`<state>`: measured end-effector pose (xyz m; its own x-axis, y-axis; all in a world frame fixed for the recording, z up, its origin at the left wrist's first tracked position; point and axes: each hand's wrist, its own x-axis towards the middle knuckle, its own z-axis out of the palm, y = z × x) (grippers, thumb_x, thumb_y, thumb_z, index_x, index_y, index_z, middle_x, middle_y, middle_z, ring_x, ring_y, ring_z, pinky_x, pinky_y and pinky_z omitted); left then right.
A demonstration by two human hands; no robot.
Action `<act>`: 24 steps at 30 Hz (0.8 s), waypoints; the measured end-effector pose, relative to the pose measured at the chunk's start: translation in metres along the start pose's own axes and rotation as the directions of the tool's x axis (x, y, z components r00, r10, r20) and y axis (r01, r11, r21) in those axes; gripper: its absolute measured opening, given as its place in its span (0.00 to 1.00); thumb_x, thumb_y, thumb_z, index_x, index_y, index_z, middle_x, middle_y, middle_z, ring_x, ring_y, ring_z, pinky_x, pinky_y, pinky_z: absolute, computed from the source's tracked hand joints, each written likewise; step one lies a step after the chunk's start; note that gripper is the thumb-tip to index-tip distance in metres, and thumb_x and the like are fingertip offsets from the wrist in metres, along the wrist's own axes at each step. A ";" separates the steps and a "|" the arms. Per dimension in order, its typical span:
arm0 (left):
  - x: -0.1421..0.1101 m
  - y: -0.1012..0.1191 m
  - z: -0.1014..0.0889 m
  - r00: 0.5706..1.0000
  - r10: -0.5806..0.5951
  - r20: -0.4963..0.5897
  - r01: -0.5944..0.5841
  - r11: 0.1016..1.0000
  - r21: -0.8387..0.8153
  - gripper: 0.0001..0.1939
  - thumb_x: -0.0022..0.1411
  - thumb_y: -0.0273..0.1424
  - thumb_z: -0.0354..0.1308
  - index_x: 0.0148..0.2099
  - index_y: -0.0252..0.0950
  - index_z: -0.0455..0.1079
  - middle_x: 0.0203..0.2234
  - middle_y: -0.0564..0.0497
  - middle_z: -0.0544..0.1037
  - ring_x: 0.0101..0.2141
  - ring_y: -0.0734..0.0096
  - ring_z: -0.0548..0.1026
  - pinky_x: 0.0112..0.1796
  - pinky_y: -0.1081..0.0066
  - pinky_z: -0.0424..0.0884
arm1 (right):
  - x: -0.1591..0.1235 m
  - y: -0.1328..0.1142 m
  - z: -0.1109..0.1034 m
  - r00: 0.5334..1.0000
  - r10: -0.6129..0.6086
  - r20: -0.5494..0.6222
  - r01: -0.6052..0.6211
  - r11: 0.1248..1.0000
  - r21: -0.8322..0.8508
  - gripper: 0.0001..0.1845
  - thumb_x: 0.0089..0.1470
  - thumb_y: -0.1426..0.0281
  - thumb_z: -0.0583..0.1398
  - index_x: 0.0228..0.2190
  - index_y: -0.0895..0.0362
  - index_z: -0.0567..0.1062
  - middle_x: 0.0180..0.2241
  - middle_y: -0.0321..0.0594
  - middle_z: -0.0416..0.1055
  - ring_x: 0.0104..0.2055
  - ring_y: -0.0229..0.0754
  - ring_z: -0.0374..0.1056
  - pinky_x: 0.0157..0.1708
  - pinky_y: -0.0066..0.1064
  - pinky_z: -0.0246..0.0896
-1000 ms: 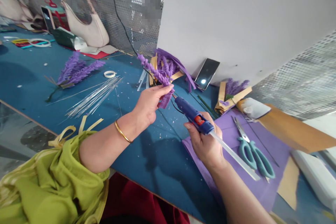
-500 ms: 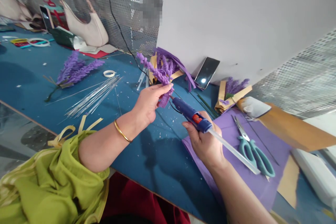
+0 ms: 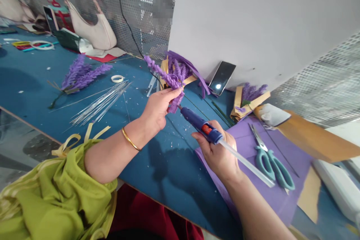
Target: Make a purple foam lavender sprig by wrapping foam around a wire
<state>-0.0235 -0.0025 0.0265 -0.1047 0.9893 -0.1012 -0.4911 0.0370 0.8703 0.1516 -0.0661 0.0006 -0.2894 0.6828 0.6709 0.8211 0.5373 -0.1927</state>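
Above the middle of the table, my left hand pinches a purple paper lavender sprig, its fringed lower end hanging below the fingers. My right hand is closed round a blue hot glue gun with a long clear glue stick out of its back. The nozzle points at the sprig's lower end, very near it; whether they touch I cannot tell. Behind my left hand stands another purple flower bunch, partly hidden. Finished-looking lavender sprigs lie on the left.
Teal-handled scissors lie on purple paper at right. Thin wires and a tape roll are on the left. A phone leans at the back; a handbag stands far left.
The glue gun has moved slightly left and down with my right hand. My left hand and the sprig have shifted a little to the left.
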 end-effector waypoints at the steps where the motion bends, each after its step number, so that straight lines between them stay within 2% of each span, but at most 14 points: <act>1: 0.000 0.000 0.000 1.000 0.006 0.003 -0.006 1.000 -0.002 0.08 0.48 0.33 0.71 0.30 0.36 0.78 0.26 0.53 0.76 0.25 0.77 0.67 0.28 0.74 0.61 | 0.000 0.000 0.000 1.000 0.000 0.006 0.000 1.000 0.000 0.23 0.63 0.49 0.52 0.31 0.55 0.68 0.16 0.31 0.62 0.17 0.39 0.61 0.19 0.28 0.49; 6: 0.001 0.001 -0.001 0.999 0.034 0.001 -0.034 0.999 0.017 0.06 0.49 0.34 0.70 0.28 0.38 0.77 0.23 0.54 0.75 0.23 0.77 0.65 0.26 0.73 0.60 | -0.001 -0.001 -0.001 1.000 -0.002 0.026 0.002 1.000 -0.015 0.24 0.63 0.48 0.50 0.30 0.55 0.67 0.17 0.32 0.63 0.17 0.39 0.62 0.20 0.29 0.48; 13: 0.002 0.003 -0.001 0.998 0.053 -0.025 -0.052 0.998 0.027 0.10 0.45 0.36 0.72 0.27 0.38 0.76 0.22 0.55 0.74 0.22 0.77 0.65 0.24 0.73 0.57 | 0.000 -0.003 -0.002 0.999 -0.017 0.051 0.018 1.000 -0.015 0.24 0.63 0.47 0.50 0.29 0.54 0.67 0.16 0.32 0.62 0.17 0.39 0.61 0.19 0.28 0.47; 19: 0.003 0.002 -0.002 0.998 0.060 -0.019 -0.060 0.998 -0.005 0.10 0.45 0.35 0.72 0.26 0.38 0.75 0.21 0.56 0.73 0.23 0.78 0.66 0.27 0.73 0.62 | -0.002 -0.003 -0.001 0.997 -0.041 0.060 0.042 0.999 -0.008 0.25 0.63 0.47 0.50 0.30 0.55 0.67 0.18 0.33 0.66 0.17 0.38 0.63 0.20 0.28 0.49; 24: 0.003 0.002 -0.002 0.998 0.051 -0.047 -0.051 0.999 -0.001 0.09 0.46 0.34 0.72 0.26 0.37 0.76 0.21 0.55 0.73 0.22 0.79 0.65 0.27 0.73 0.61 | -0.003 -0.003 0.001 0.996 -0.044 0.072 0.044 0.999 0.002 0.23 0.63 0.49 0.51 0.30 0.55 0.68 0.18 0.33 0.66 0.18 0.38 0.63 0.20 0.28 0.48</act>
<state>-0.0270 0.0004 0.0269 -0.1705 0.9822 -0.0791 -0.4860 -0.0140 0.8738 0.1499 -0.0693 -0.0017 -0.3600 0.6925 0.6252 0.8066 0.5678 -0.1645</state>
